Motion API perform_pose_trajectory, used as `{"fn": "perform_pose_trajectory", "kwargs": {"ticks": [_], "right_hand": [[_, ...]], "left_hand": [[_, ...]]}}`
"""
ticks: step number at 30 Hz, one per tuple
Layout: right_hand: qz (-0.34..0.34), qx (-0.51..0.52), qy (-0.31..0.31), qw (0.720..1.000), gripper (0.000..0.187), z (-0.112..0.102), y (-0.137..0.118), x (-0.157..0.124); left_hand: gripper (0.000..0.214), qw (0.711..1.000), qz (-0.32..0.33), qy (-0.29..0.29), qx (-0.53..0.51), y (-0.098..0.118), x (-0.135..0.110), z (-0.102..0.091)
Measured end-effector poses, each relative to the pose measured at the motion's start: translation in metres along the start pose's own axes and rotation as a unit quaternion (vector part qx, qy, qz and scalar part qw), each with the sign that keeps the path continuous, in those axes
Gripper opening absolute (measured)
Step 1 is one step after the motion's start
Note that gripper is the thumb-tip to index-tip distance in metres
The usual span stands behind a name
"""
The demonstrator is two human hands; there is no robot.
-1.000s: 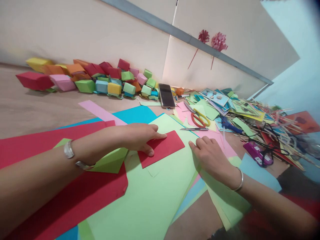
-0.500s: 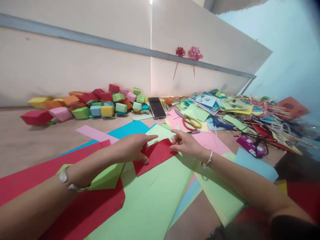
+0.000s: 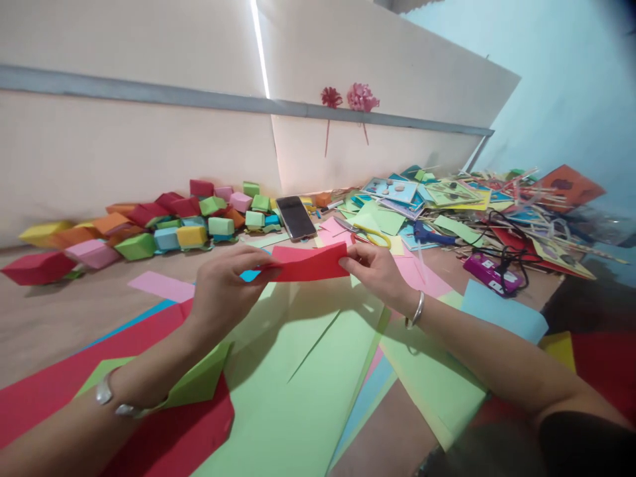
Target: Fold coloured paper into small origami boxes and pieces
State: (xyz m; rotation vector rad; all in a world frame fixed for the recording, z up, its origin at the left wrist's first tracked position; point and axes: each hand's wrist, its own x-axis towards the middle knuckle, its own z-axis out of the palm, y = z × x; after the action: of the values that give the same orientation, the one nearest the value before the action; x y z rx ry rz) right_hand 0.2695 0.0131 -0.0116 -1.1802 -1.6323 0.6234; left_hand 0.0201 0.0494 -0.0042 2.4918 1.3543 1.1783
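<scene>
A small red sheet of paper (image 3: 311, 263) is held up by its two ends above a large light green sheet (image 3: 293, 371). My left hand (image 3: 231, 285) pinches its left end between thumb and fingers. At the right end, the thumb and forefinger of my right hand (image 3: 375, 268) close on it. The red paper bows slightly and casts a shadow on the green sheet. Below my left forearm lie a bright green piece (image 3: 199, 384) and a larger red sheet (image 3: 163, 434).
Several small coloured paper boxes (image 3: 191, 236) line the back left. Behind my hands are a phone (image 3: 297, 218) and scissors (image 3: 372, 235). Farther right lie a blue glue gun (image 3: 432, 235), a purple power strip (image 3: 491, 273) and heaped cards and sticks. Two paper flowers (image 3: 362, 98) hang on the back panel.
The small red paper has been lifted off the green sheet and now hangs between both hands. My fingers have closed on its ends. The camera view has shifted slightly to the right.
</scene>
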Motion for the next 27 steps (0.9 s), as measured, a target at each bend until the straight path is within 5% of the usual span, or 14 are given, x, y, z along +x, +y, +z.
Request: {"fn": "perform_pose_trajectory", "kwargs": {"ticks": [3, 7, 10, 13, 22, 27], "right_hand": [[-0.133, -0.095, -0.037, 0.986, 0.018, -0.003, 0.001, -0.002], [-0.291, -0.311, -0.087, 0.901, 0.022, -0.001, -0.005, -0.008], [-0.337, -0.446, -0.122, 0.820, 0.031, 0.003, -0.015, -0.017], [-0.361, -0.489, -0.142, 0.781, 0.033, 0.007, -0.024, -0.027], [-0.277, -0.397, -0.351, 0.801, 0.020, 0.011, -0.025, -0.036], [-0.197, -0.290, -0.420, 0.837, 0.010, 0.004, -0.030, -0.028]], "left_hand": [[0.022, 0.999, 0.033, 0.013, 0.002, 0.003, -0.004, -0.001], [0.025, 0.998, 0.060, 0.001, 0.016, 0.005, -0.001, -0.003], [0.034, 0.991, 0.100, -0.064, 0.063, 0.004, 0.003, -0.010], [0.045, 0.968, 0.153, -0.167, 0.106, 0.007, -0.002, -0.021], [0.047, 0.909, 0.182, -0.318, 0.198, 0.058, -0.072, -0.026], [0.030, 0.900, 0.238, -0.291, 0.219, 0.058, -0.091, -0.014]]}}
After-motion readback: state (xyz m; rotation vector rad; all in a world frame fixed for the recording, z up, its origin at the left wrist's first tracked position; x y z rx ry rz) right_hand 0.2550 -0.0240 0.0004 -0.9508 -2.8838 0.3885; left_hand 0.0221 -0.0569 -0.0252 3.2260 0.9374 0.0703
